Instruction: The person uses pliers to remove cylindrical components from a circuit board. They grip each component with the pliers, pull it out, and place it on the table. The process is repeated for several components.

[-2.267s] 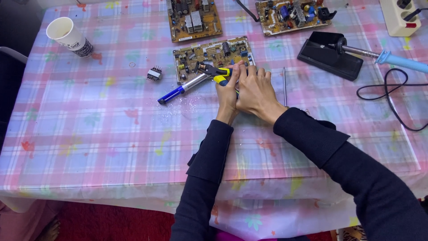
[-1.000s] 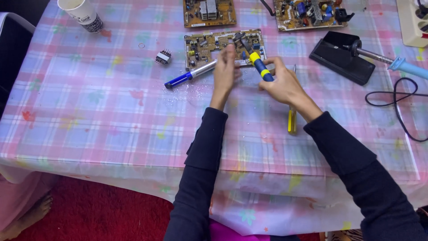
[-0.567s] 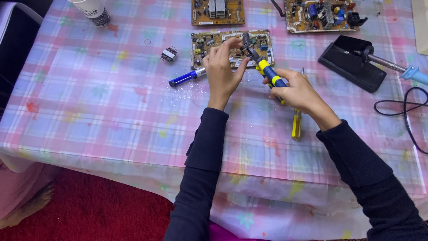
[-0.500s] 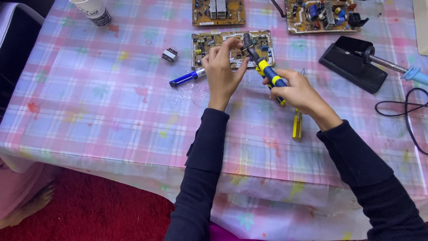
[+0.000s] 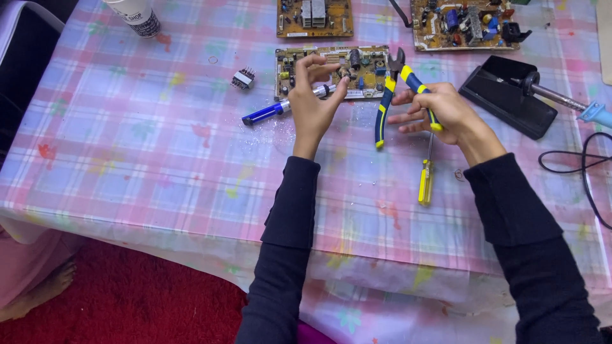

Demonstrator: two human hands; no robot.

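My right hand [image 5: 440,114] holds blue-and-yellow pliers [image 5: 390,95] by one handle; the handles are spread apart and the jaws point up beside the near circuit board [image 5: 331,69]. My left hand [image 5: 315,102] hovers over that board with fingers curled and apart, thumb and forefinger near its components, holding nothing that I can see. A blue-and-white desoldering pump [image 5: 280,109] lies just left of my left hand. A yellow-handled screwdriver [image 5: 425,175] lies on the cloth under my right wrist.
Two more circuit boards [image 5: 313,16] [image 5: 462,24] lie at the far edge. A small transformer [image 5: 243,78] sits left of the near board, a paper cup [image 5: 137,14] far left. A black soldering stand [image 5: 510,95], an iron [image 5: 564,102] and a black cable [image 5: 586,172] are at right.
My right hand has lifted the pliers off the board and their handles have opened wide. My left hand's fingers have spread above the board. The view has shifted slightly.
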